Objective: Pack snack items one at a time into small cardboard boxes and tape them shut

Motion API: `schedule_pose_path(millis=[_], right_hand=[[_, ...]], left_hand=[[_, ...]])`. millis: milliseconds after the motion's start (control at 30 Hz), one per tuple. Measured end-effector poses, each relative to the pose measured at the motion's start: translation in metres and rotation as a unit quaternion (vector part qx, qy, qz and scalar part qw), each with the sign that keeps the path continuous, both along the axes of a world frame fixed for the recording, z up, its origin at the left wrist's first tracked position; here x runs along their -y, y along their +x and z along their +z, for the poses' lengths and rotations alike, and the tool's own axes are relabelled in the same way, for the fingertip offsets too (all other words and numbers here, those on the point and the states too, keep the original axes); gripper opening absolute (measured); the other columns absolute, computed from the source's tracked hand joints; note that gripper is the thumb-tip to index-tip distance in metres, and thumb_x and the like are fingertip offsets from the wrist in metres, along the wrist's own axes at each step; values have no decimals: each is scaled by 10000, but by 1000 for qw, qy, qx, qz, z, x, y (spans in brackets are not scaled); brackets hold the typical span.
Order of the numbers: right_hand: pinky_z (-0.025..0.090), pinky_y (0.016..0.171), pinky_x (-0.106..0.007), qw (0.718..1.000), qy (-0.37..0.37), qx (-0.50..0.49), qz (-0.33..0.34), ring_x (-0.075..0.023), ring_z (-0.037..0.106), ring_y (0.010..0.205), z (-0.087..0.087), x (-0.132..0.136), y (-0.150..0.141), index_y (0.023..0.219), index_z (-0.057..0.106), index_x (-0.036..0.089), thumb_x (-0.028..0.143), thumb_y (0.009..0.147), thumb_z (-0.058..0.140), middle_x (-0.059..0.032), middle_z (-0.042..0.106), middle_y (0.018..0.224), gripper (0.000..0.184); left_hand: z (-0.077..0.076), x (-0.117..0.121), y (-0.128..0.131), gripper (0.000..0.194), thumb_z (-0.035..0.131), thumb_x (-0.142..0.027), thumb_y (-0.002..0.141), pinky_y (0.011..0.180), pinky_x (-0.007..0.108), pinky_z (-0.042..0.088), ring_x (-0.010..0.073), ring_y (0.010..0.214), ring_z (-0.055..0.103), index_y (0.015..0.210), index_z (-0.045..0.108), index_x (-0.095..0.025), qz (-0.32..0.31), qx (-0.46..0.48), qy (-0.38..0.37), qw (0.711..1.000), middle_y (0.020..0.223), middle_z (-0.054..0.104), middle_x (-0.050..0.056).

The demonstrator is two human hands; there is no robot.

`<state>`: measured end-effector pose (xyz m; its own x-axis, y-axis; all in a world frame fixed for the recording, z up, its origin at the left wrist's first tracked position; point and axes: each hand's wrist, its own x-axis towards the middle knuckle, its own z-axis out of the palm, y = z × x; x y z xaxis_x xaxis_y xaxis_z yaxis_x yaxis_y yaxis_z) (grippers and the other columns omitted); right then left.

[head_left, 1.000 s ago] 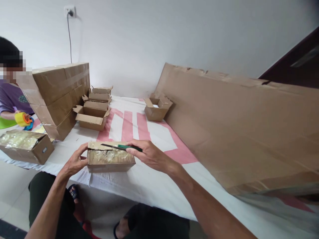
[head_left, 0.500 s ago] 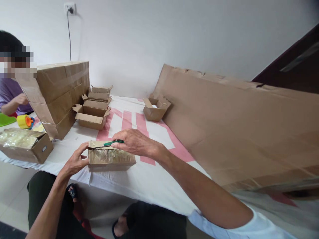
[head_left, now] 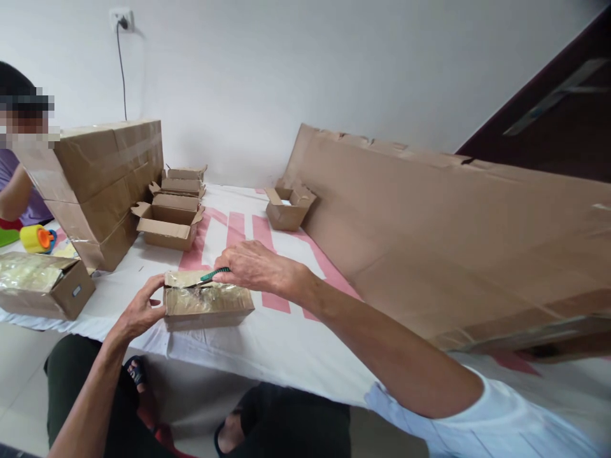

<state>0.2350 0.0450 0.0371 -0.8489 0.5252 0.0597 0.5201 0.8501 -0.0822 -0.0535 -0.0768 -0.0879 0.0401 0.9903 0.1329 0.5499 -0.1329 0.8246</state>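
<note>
A taped cardboard box (head_left: 207, 315) lies near the table's front edge, with a long slit along the seam of its top. My left hand (head_left: 140, 312) grips the left end of this box, fingers at the top corner and thumb lower on the side. In my right hand (head_left: 252, 264) is a green-handled utility knife (head_left: 213, 275), held above the box. Its blade slants down to the slit, and how deep the tip reaches is hidden.
Another taped box (head_left: 48, 289) lies to the left. Behind it stand stacked cartons (head_left: 105, 184), with open small boxes (head_left: 169, 232) beside them. A large cardboard sheet (head_left: 429, 242) leans on the right, near another open box (head_left: 286, 216). A person in purple (head_left: 16, 191) sits far left.
The knife has tipped more steeply, its blade tip moving right along the slit from the box's left end. My left hand keeps its hold. The whole view has shifted slightly.
</note>
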Motion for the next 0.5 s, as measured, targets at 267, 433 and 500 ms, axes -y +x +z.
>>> schedule_pose_path(millis=[267,433,500], right_hand=[[313,665,-337,995,-16,96,-30,-203,654,813,33,17,-8,878,756,186,394,1121,624,-68,761,877,346],[312,682,-339,990,-16,136,-23,-222,673,898,40,26,-18,889,757,174,349,1124,626,-84,783,926,321],[305,680,-340,989,-1,142,-32,-231,679,915,40,23,-13,912,769,171,338,1116,643,-98,797,966,293]], left_hand=[[-6,-6,-2,638,749,-311,853,996,428,629,368,1474,577,1489,686,-311,-7,47,6,999,1640,585,122],[-14,-13,-1,603,745,-311,859,965,394,644,357,1450,596,1461,713,-291,-3,57,29,998,1607,609,127],[-15,-15,-1,575,736,-329,877,962,382,645,356,1455,592,1449,717,-271,-4,73,31,997,1596,616,137]])
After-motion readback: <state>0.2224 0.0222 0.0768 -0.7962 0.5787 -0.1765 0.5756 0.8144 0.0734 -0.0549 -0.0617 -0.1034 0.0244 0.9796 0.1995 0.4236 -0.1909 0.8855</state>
